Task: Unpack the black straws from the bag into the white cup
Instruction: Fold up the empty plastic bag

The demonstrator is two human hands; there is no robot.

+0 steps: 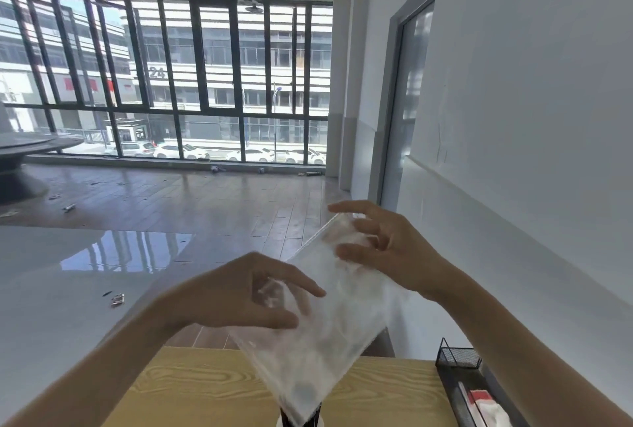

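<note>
The straws show only as dark ends at the bottom edge, standing in the cup, whose white rim is mostly cut off. Directly above them the clear bag hangs tilted, long axis running from upper right down to its lower corner over the cup. The left hand pinches the bag's left edge; the right hand holds its upper end, fingers spread. The bag looks emptied, though blur hides its contents. The wooden worktop lies below, a black mesh organiser at right.
</note>
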